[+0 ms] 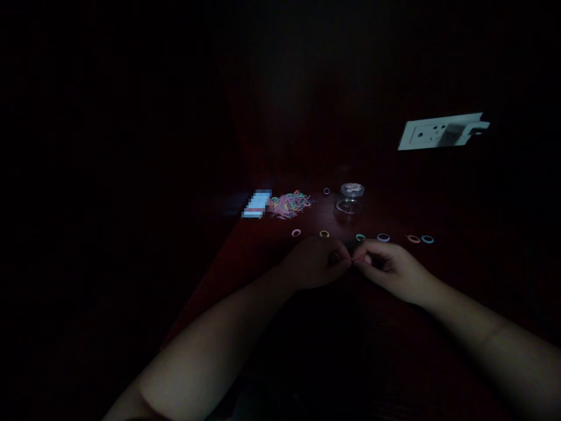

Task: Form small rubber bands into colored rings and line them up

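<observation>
from the head view, dim light here, and both hands meet low over the dark red table (245,248)! left hand (312,263), thumb and forefinger pinched together; right hand (397,272) mirrors it, fingers drawn closed, tips meeting tips. anything between them? too dark and small to tell. just beyond, a row of loops: pink loop (293,234), yellow loop (324,231), green loop (360,235), purple loop (383,241), then orange loop (413,241) and blue loop (427,242) close together. further back sits the colourful band pile (289,206), a blurred bright rectangle (256,204) beside it, clear jar (349,211) to the right.
</observation>
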A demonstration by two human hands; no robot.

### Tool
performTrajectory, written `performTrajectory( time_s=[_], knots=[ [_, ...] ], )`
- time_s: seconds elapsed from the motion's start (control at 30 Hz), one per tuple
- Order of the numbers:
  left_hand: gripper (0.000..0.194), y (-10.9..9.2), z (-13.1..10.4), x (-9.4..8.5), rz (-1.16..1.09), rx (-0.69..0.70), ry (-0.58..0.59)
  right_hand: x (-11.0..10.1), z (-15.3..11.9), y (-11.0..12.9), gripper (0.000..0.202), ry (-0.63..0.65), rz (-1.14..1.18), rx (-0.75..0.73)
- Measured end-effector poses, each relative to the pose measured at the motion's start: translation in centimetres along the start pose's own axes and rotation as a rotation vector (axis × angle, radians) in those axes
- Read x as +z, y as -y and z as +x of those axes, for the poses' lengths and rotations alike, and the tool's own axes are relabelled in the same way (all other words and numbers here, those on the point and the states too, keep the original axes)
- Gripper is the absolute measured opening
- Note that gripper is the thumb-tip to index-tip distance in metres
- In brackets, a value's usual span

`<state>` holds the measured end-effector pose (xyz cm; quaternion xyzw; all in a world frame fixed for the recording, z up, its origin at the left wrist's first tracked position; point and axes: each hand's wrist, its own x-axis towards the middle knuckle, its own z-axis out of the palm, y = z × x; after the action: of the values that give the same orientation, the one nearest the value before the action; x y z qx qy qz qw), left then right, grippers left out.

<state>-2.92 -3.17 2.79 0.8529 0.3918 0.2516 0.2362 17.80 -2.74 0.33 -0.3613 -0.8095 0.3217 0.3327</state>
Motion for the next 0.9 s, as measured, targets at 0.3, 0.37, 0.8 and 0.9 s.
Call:
performTrajectory(
  time_s=[0.3,0.37,0.8,0.9],
  knots=[
    [0.018,-0.01,-0.08,0.02,0.006,0.012,0.007,0.04,0.09,0.32,0.015,-0.026,0.001,0.019],
    [0.018,0.15,-0.06,0.10,0.008,0.029,0.004,0.06,0.09,0.27,0.014,-0.030,-0.002,0.027],
    [0.015,0.42,-0.14,0.45,-0.030,0.068,-0.071,0.19,0.21,0.85,0.019,-0.072,0.076,0.051],
    [0.014,0.54,-0.14,0.55,-0.054,0.094,-0.076,0.13,0.18,0.89,0.018,-0.049,0.056,0.056]
  ],
)
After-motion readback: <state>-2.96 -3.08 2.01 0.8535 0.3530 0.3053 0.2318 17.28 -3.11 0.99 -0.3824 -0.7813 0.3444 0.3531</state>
